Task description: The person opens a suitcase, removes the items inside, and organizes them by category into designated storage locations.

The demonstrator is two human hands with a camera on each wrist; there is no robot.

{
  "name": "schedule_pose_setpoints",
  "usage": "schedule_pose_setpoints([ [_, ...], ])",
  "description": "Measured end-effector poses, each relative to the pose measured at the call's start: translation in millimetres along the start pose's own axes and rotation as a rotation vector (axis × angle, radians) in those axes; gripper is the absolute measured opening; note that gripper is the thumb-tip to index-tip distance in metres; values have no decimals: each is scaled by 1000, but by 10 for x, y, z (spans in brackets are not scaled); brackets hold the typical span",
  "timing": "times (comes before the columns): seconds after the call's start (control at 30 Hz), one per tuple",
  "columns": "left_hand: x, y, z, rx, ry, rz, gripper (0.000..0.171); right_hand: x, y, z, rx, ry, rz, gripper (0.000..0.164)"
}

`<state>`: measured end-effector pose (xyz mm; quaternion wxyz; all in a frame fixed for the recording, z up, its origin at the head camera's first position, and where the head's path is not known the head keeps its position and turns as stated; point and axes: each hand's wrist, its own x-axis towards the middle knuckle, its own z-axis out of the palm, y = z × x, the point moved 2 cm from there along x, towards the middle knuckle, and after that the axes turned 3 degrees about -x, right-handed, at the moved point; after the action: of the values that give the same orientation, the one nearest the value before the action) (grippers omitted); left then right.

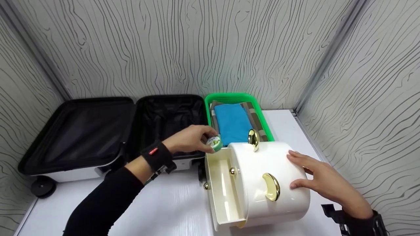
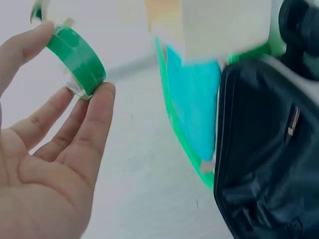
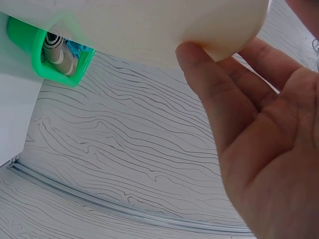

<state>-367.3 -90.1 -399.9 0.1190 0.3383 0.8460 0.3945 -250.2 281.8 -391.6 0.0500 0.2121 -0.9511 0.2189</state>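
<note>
My left hand (image 1: 193,139) pinches a small round green container (image 1: 215,143) with a printed white label between thumb and fingers. In the left wrist view, the green side band of the container (image 2: 79,59) shows between the fingertips. It is held just above the back end of a pulled-out cream drawer (image 1: 224,193). The drawer belongs to a glossy white rounded storage box (image 1: 262,160) with gold crescent handles and ball knobs. My right hand (image 1: 323,180) rests on the right end of this box, thumb and fingers spread; the right wrist view shows the fingertips at its edge.
Behind the box stands a green basket (image 1: 266,126) with a folded blue cloth (image 1: 233,123) and brown striped cloth. An open black-lined suitcase (image 1: 88,131) lies at the left, its wheel (image 1: 43,187) at the front corner. Patterned wall panels (image 1: 183,49) enclose the white table (image 1: 164,206).
</note>
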Motion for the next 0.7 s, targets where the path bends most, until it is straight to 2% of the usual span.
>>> schedule_pose_setpoints([
  [0.13, -51, 79, 238, 98, -76, 30, 45, 0, -1, -2, -8, -4, 3, 79],
  [0.33, -61, 160, 516, 341, -167, 50, 41, 2, 5, -10, -29, -1, -6, 80],
  [0.5, -4, 234, 682, 550, -231, 57, 38, 9, -1, -4, -15, 4, -21, 79],
  [0.7, 108, 319, 845, 756, -296, 44, 22, 10, -11, -3, 2, -9, -18, 79],
])
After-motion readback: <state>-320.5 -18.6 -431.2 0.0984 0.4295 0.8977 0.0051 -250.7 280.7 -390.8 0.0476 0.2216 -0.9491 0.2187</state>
